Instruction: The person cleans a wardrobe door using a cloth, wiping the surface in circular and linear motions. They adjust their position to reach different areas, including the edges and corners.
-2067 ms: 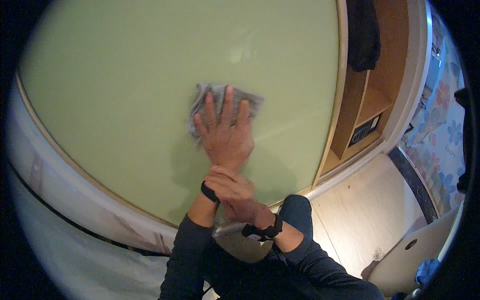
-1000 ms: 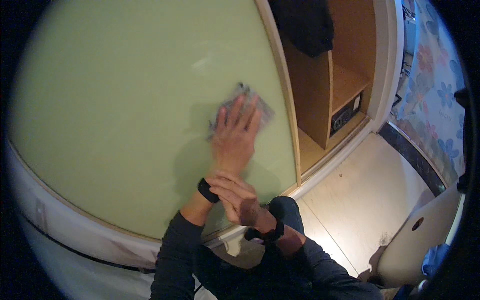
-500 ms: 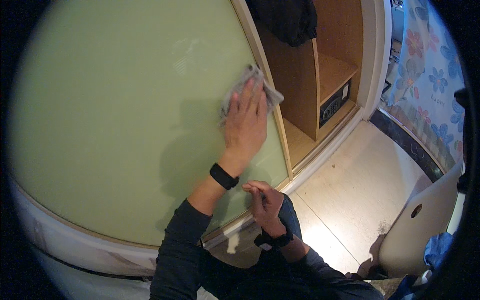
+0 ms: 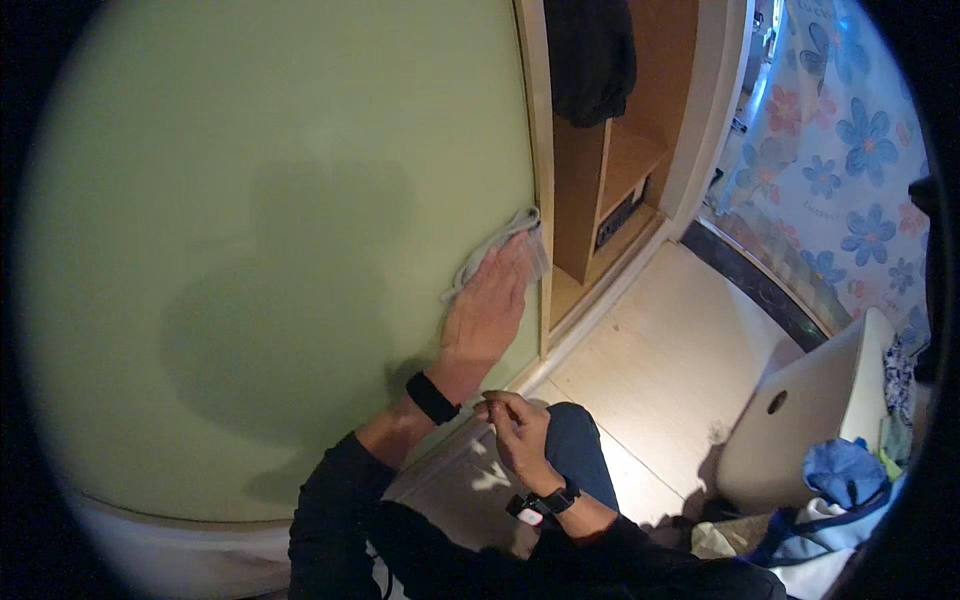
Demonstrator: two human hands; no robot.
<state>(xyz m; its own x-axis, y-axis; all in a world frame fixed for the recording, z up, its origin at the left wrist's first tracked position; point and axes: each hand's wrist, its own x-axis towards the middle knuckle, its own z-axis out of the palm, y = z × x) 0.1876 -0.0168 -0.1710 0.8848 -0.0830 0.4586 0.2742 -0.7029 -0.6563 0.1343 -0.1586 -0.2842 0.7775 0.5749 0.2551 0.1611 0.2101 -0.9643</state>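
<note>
My left hand (image 4: 487, 315) presses a grey cloth (image 4: 500, 250) against a pale green sliding door panel (image 4: 300, 130), beside the panel's wooden edge strip (image 4: 543, 190). Its fingers lie over the cloth, and part of the cloth shows beyond them. Below, close to my left wristband (image 4: 433, 398), my right hand (image 4: 520, 432) is held in front of my knee, off the panel. The right fingers curl in toward the thumb. Whether anything is between them I cannot make out.
Right of the panel stands an open wooden cabinet (image 4: 575, 190) with dark clothing (image 4: 590, 65) hanging inside and a dark box low down. A flowered curtain (image 4: 840, 140) hangs at the far right. A white bin-like container (image 4: 800, 420) and piled clothes (image 4: 830, 510) are at the lower right.
My left hand and the cloth have moved down along the panel's right edge. My view has shifted and turned, so the cabinet looks narrower. My right hand keeps its curled pose.
</note>
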